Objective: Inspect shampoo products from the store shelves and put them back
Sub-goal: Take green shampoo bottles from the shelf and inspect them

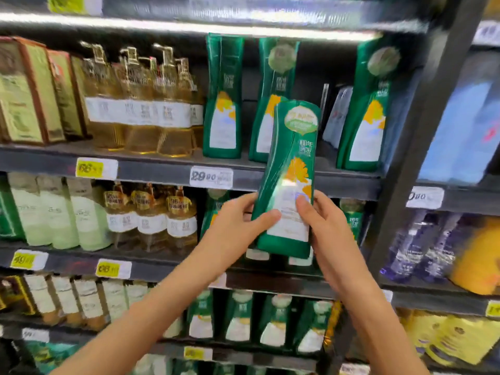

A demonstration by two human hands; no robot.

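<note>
Out in front of the shelves, a person holds one bottle (286, 180) up in both hands, clear of the shelving; it is tall and waisted, made of glossy green plastic, with a white panel low down and an orange flower printed above it; it leans a little, top to the right.

Its lower left edge sits in the left hand (238, 226), fingers curled round behind and the thumb (266, 216) laid flat across the white panel; the right hand (324, 226) grips the lower right edge the same way, thumb pressed to the front, fingers hidden behind.

Midway up, the bottle crosses the dark metal lip of a shelf (162, 169); a white price tag (211, 177) is stuck to that lip just to its left. On that shelf, green bottles (223, 98) of the same waisted shape stand upright, one of them partly covered by the held bottle's top; left of these are clear pump bottles (140, 104) of amber liquid with gold pumps and white label bands; further left stand cardboard boxes (24, 90) edged in brown.

One level down, at the left, are pale bottles (54, 209), slim and milky green; a dark upright post (422, 125) closes the bay on the right; beyond it stand purple bottles (416, 247), too blurred to read.
</note>
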